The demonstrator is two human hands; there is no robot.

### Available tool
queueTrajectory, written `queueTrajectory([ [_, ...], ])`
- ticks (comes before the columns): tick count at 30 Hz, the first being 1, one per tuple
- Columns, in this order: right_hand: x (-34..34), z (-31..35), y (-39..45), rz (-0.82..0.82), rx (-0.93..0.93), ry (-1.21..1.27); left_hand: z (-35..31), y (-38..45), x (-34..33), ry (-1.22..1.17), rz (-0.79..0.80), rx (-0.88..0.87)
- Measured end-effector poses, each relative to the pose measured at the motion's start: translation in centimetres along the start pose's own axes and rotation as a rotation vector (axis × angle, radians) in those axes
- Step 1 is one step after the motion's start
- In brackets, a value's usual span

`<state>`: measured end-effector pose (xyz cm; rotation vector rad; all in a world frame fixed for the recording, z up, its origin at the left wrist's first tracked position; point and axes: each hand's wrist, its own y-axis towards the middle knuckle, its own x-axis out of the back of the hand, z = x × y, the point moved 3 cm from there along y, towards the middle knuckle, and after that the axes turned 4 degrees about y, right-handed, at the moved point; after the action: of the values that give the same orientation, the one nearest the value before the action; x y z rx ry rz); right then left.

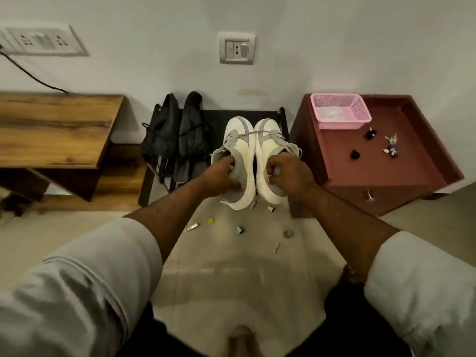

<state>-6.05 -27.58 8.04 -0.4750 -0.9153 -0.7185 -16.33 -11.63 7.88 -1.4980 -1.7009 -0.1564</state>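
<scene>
Two sleeves (77,292); left hand (221,177), right hand (291,173) grip two sneakers (240,148); two black shoes (180,132).

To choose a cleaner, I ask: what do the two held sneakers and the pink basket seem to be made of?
Left sneaker and right sneaker: likely synthetic leather, matte white and grey panels; pale soles look like rubber or foam. Blur leaves this open. Pink basket: plastic, by its even colour and moulded lattice walls.
</scene>
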Motion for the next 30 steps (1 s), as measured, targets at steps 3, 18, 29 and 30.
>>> queueTrajectory([
  [3,-2.1,1.5,-5.8,0.061,0.062,-0.128,1.2,-6.2,-2.7,0.046,0.125,-0.017],
  [18,-19.8,-6.4,-13.0,0.529,-0.015,-0.439,16.3,-6.6,-19.7,0.248,0.341,0.187],
  [29,-37.2,-18.6,-4.0,0.739,-0.181,-0.428,26.9,9.0,-31.5,0.290,0.295,0.365],
  [30,-38.4,-19.4,-3.5,0.739,-0.197,-0.421,27.4,9.5,-32.5,0.271,0.260,0.405],
])
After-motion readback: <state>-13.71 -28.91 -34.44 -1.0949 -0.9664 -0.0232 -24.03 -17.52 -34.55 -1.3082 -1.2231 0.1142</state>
